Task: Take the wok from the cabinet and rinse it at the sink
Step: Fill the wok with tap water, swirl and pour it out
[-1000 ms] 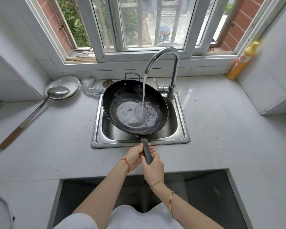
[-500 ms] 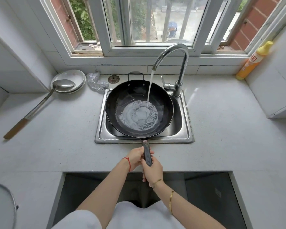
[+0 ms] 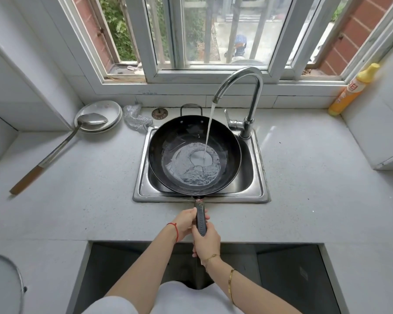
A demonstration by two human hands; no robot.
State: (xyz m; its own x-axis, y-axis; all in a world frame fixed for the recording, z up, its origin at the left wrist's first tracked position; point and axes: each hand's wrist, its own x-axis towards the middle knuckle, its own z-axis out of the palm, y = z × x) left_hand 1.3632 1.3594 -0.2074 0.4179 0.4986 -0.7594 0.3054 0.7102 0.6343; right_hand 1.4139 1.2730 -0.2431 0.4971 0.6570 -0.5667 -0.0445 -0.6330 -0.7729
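left hand (image 3: 184, 223) grips wok (image 3: 194, 152) handle | right hand (image 3: 205, 241) grips behind | arms extended toward sink (image 3: 260, 191)

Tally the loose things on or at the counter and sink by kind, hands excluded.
Wok: 1
Ladle: 1
Plates: 2, stacked
Scrubber: 1
Bottle: 1
Sink strainer: 1
Total: 7

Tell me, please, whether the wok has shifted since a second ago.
No: the wok sits the same against the sink rim, with water from the faucet landing just right of centre.
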